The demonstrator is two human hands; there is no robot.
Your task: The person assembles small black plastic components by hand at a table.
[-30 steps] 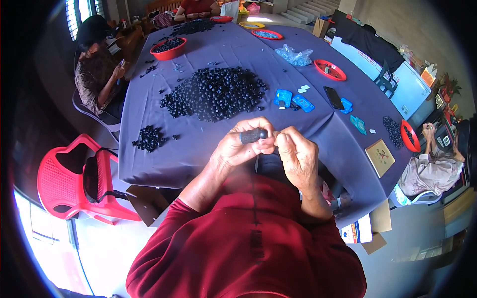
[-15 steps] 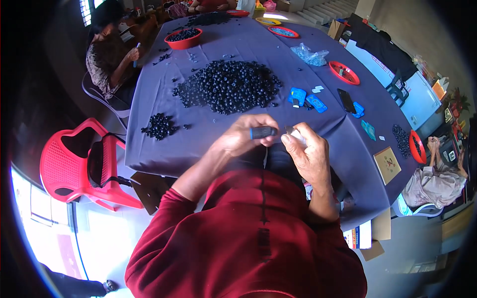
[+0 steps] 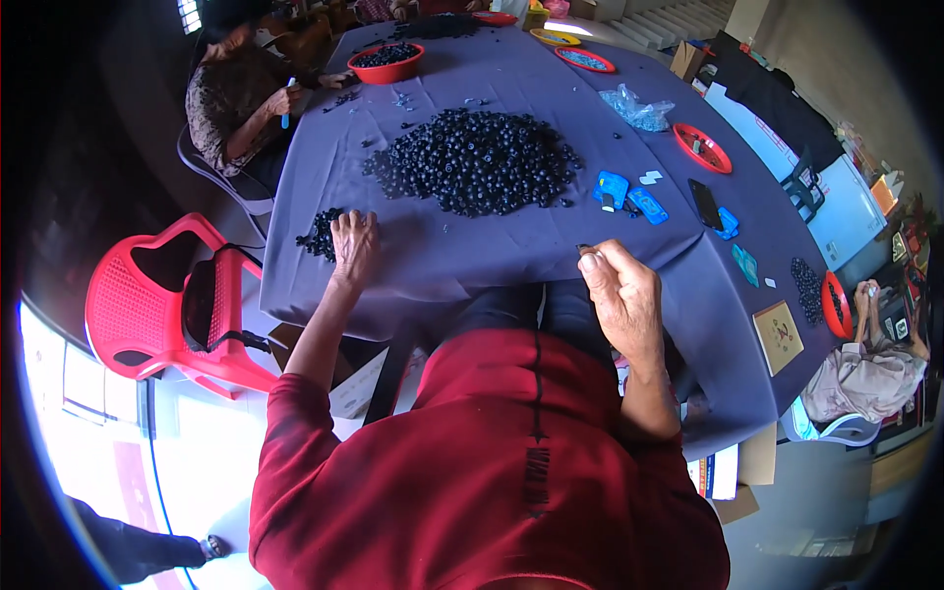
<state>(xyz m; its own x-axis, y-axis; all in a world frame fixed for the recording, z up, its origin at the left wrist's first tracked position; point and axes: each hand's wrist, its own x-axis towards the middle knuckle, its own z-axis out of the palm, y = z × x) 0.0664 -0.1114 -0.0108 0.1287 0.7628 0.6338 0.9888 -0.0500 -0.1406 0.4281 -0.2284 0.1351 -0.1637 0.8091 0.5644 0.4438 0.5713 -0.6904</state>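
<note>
My left hand (image 3: 356,248) reaches out to the left, over the right edge of a small pile of black round plastic pieces (image 3: 317,236). Its fingers point away from me, slightly apart, with their tips partly hidden; no held thing shows. Above the table's near edge, my right hand (image 3: 623,295) is closed, thumb pressed against the forefinger. A small dark tip (image 3: 584,249) pokes out of that pinch, too small to name. Beyond both hands lies a large heap of similar black pieces (image 3: 472,162) on the purple-grey tablecloth (image 3: 492,256).
Right of the heap lie blue packets (image 3: 647,205), a phone (image 3: 705,204) and a clear bag (image 3: 637,108). Red bowls (image 3: 387,67) stand around the table. A person (image 3: 236,108) sits at the left, another (image 3: 857,379) at the right. A red chair (image 3: 147,295) stands beside me.
My left hand has moved left from near my right hand to the small pile. The dark cylinder with a blue end that it held no longer shows. My right hand stays pinched; the view shifted slightly.
</note>
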